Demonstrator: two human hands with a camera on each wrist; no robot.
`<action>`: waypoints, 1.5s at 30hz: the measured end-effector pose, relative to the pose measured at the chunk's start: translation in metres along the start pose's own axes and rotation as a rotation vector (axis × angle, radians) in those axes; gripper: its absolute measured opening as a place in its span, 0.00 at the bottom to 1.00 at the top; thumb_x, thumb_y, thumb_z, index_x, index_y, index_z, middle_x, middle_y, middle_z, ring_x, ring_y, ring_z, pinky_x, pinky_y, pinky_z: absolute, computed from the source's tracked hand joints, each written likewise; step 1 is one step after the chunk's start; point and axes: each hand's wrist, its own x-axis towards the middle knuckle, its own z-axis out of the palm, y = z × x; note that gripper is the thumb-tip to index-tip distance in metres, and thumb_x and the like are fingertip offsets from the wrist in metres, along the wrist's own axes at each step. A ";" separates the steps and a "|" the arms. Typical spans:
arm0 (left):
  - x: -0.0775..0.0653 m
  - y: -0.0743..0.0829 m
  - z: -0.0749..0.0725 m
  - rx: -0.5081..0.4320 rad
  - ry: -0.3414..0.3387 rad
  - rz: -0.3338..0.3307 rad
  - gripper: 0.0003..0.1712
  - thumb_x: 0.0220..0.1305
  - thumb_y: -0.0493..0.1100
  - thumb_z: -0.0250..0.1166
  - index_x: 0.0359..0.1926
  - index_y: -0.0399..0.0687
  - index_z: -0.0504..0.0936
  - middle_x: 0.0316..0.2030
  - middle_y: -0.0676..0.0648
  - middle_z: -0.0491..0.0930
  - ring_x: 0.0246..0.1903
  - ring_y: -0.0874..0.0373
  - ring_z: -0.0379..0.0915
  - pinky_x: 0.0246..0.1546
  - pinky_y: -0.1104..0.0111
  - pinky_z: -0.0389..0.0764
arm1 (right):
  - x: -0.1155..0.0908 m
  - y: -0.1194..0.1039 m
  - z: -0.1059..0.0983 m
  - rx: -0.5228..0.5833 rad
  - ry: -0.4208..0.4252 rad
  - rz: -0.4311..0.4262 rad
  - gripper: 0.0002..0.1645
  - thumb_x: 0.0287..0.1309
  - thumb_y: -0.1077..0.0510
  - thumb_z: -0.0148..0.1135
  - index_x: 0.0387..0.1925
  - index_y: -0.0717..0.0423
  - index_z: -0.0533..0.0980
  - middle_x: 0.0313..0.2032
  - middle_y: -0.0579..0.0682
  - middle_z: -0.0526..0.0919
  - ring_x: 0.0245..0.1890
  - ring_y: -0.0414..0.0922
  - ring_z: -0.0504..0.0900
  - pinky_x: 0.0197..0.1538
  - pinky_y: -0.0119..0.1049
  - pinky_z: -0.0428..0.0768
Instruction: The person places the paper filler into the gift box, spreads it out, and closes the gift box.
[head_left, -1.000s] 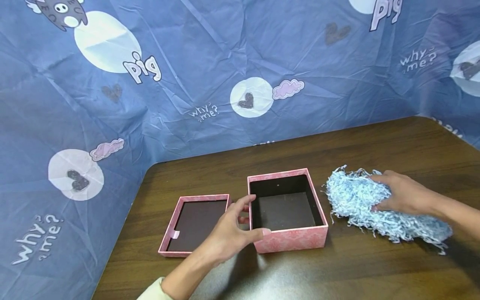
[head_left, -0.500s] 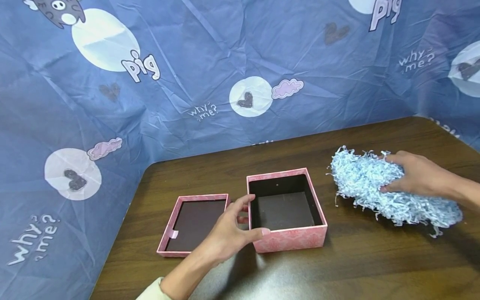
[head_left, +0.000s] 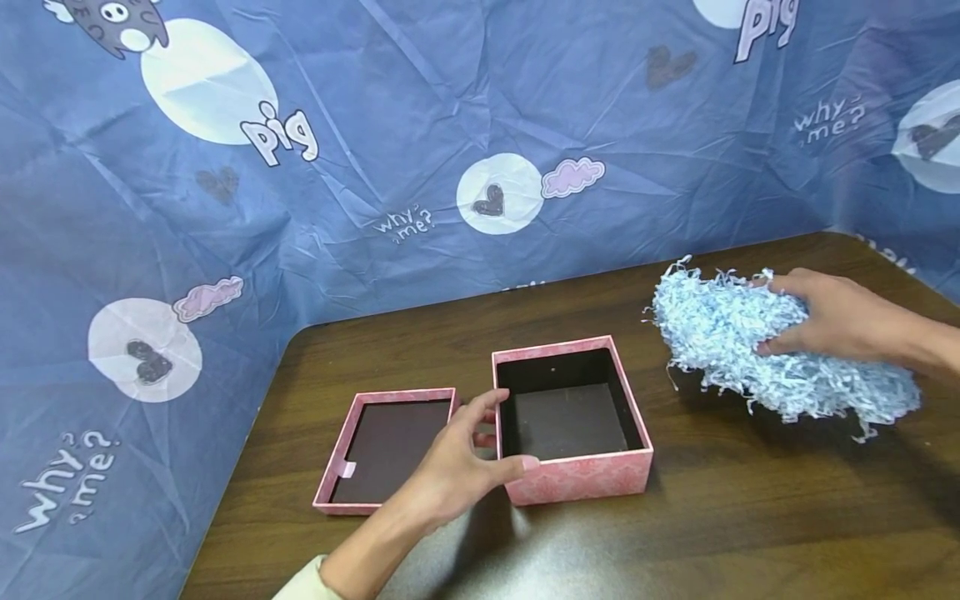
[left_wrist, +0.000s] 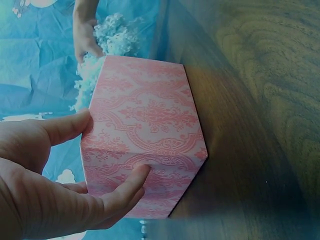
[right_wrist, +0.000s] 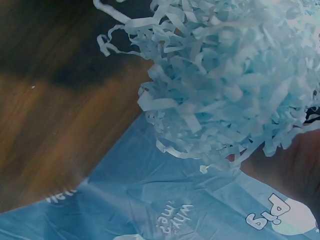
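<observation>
Gripping a clump of blue shredded paper [head_left: 727, 325], the right hand [head_left: 843, 321] hangs above the table [head_left: 712, 525], to the right of the pink box [head_left: 581, 479]; we see the clump's shadow on the wood beneath it. From the head we make out the thumb and a finger pressed into the near part of the paper, which trails back under the wrist. The right wrist view gives us the loose, curling strips up close, but there the paper hides most of the fingers.

The left hand [head_left: 457, 471] holds the box by its near left corner, thumb on the front wall, the other fingers along the left side. Only the head view lets us look down into the box, onto its bare dark bottom. The left wrist view shows us instead the patterned outer walls, with fingertips against them; there the box stands in front of part of the paper.

Left of the box lies a shallow pink lid [head_left: 390, 450], its dark inside up, with a small pale tab [head_left: 347, 469] at its left edge. The left hand and forearm cover its near right corner for us. A pale sleeve [head_left: 306, 581] shows at the bottom, and a printed blue backdrop [head_left: 375, 108] hangs behind the table.
</observation>
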 end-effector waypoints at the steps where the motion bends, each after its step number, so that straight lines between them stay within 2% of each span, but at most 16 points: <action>1: 0.000 0.000 0.000 -0.001 -0.001 0.000 0.44 0.49 0.37 0.75 0.67 0.51 0.66 0.54 0.40 0.70 0.51 0.42 0.72 0.40 0.64 0.78 | 0.001 -0.002 -0.001 0.012 -0.001 -0.004 0.54 0.41 0.46 0.77 0.64 0.69 0.63 0.59 0.77 0.63 0.55 0.74 0.64 0.54 0.69 0.64; 4: 0.000 0.001 0.000 -0.006 -0.002 -0.007 0.44 0.49 0.37 0.75 0.67 0.52 0.66 0.54 0.40 0.69 0.51 0.43 0.72 0.40 0.64 0.78 | 0.004 -0.008 -0.006 0.033 0.003 -0.024 0.54 0.41 0.47 0.77 0.65 0.67 0.63 0.60 0.76 0.63 0.56 0.73 0.64 0.55 0.69 0.63; 9: 0.000 0.001 0.000 -0.008 -0.003 -0.004 0.44 0.49 0.36 0.75 0.67 0.51 0.66 0.54 0.40 0.69 0.50 0.42 0.72 0.39 0.65 0.78 | 0.007 -0.023 -0.012 0.028 0.048 -0.085 0.50 0.40 0.50 0.78 0.64 0.63 0.67 0.56 0.70 0.70 0.54 0.69 0.70 0.53 0.66 0.68; 17: 0.000 0.002 0.000 -0.011 0.000 -0.003 0.44 0.49 0.36 0.75 0.67 0.50 0.66 0.54 0.40 0.69 0.50 0.42 0.72 0.39 0.65 0.78 | 0.012 -0.050 -0.012 0.042 0.084 -0.169 0.46 0.37 0.54 0.80 0.61 0.61 0.71 0.50 0.62 0.76 0.51 0.63 0.74 0.53 0.61 0.71; 24: -0.001 0.001 0.000 -0.028 -0.003 0.009 0.45 0.49 0.34 0.74 0.68 0.48 0.65 0.54 0.39 0.69 0.50 0.43 0.72 0.40 0.64 0.79 | 0.016 -0.071 -0.010 0.058 0.039 -0.190 0.49 0.38 0.54 0.79 0.64 0.58 0.69 0.55 0.63 0.72 0.52 0.62 0.74 0.52 0.61 0.72; 35: 0.000 0.000 0.001 -0.040 -0.005 0.012 0.44 0.49 0.33 0.74 0.68 0.48 0.65 0.54 0.38 0.69 0.51 0.42 0.71 0.41 0.63 0.79 | 0.021 -0.090 -0.003 0.071 0.062 -0.253 0.42 0.36 0.57 0.80 0.59 0.56 0.74 0.47 0.55 0.76 0.49 0.56 0.76 0.52 0.56 0.73; 45: 0.000 0.000 0.000 -0.033 -0.006 0.021 0.44 0.49 0.33 0.74 0.68 0.47 0.65 0.54 0.38 0.69 0.50 0.42 0.71 0.42 0.63 0.79 | 0.028 -0.114 0.001 0.078 0.038 -0.302 0.43 0.37 0.59 0.79 0.60 0.56 0.73 0.48 0.56 0.75 0.50 0.57 0.75 0.54 0.56 0.73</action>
